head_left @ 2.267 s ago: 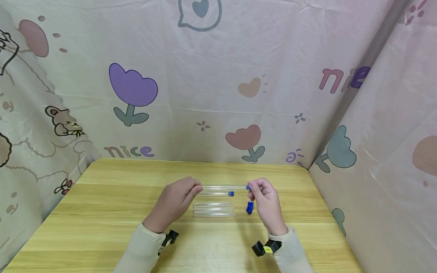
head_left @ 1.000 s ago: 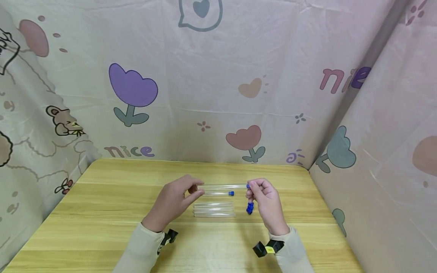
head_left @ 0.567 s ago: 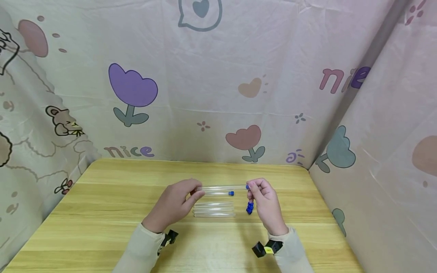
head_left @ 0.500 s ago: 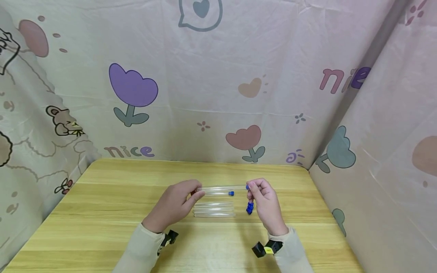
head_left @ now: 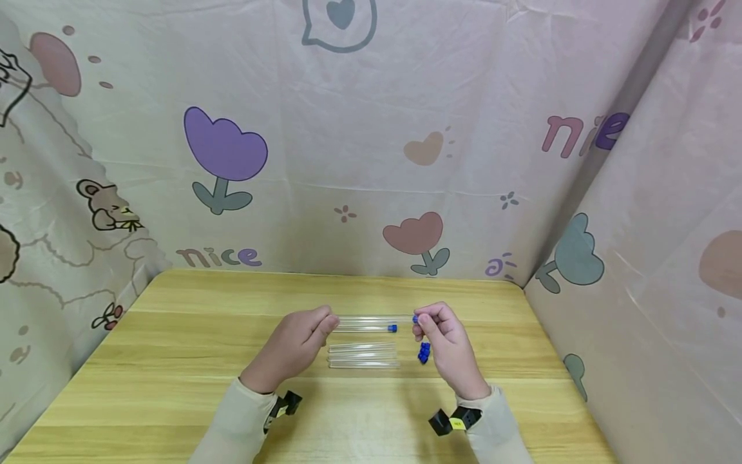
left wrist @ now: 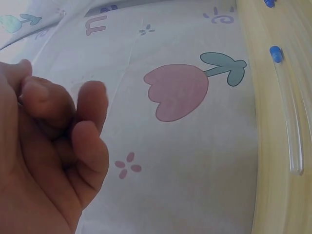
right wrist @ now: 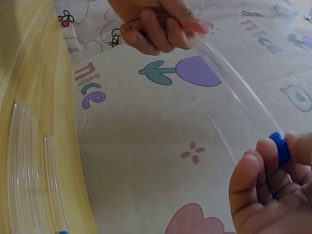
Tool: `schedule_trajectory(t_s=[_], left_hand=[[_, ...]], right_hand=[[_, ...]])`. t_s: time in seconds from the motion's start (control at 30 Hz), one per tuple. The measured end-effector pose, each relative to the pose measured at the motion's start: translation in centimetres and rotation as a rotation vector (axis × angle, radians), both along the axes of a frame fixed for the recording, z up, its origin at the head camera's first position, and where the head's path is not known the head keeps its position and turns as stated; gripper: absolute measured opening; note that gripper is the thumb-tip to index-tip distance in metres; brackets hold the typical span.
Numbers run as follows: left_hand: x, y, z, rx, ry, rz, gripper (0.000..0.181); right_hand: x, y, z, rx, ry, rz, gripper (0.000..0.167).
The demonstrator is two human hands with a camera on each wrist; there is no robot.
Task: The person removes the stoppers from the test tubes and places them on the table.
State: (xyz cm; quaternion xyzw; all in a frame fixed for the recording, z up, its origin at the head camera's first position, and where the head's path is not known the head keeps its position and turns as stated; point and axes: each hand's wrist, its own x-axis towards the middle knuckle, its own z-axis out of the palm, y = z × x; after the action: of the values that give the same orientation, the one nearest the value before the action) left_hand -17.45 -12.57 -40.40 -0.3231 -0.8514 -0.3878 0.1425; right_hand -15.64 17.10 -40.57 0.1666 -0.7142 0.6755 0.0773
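Raised above the table, a clear test tube [right wrist: 239, 80] stretches between both hands. My left hand [head_left: 297, 343] grips its left end between thumb and curled fingers; the hand covers that end. At the other end, my right hand [head_left: 451, 348] pinches a blue cap [right wrist: 279, 148] between thumb and index finger. The cap sits at the tube's mouth; how deep it is seated cannot be seen. Just below the held tube, a capped test tube [left wrist: 292, 122] lies on the table. Several uncapped test tubes [head_left: 364, 356] lie side by side nearer the person.
A small cluster of loose blue caps [head_left: 424, 353] lies on the wooden table [head_left: 174, 361], right of the uncapped tubes and below the right hand. A printed cloth [head_left: 324, 129] hangs behind the table and along both sides.
The left hand's fingers loosened on the tube's end about a second ago and now grip it tightly. Both hands, with the tube and cap, have shifted slightly left.
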Motion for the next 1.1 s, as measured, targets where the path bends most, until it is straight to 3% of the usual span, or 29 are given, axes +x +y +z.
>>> schedule_trajectory(t_s=[0.23, 0.4, 0.7, 0.83, 1.1], left_hand=[[-0.14, -0.15, -0.02, 0.027, 0.027, 0.048, 0.035], [-0.31, -0.06, 0.12, 0.021, 0.038, 0.102, 0.01], [-0.43, -0.03, 0.15, 0.012, 0.124, 0.1, 0.023], [-0.5, -0.15, 0.21, -0.009, 0.162, 0.104, 0.021], [-0.76, -0.58, 0.07, -0.049, 0.257, 0.1, 0.02]], right_hand=[[0.04, -0.08, -0.21, 0.01, 0.079, 0.044, 0.024], [-0.07, -0.05, -0.2, -0.003, 0.028, -0.042, 0.021], [-0.37, 0.08, -0.09, -0.027, -0.053, -0.122, 0.028], [-0.42, 0.05, -0.1, -0.041, -0.085, -0.135, 0.019], [-0.47, 0.14, -0.19, 0.064, -0.085, -0.14, 0.013]])
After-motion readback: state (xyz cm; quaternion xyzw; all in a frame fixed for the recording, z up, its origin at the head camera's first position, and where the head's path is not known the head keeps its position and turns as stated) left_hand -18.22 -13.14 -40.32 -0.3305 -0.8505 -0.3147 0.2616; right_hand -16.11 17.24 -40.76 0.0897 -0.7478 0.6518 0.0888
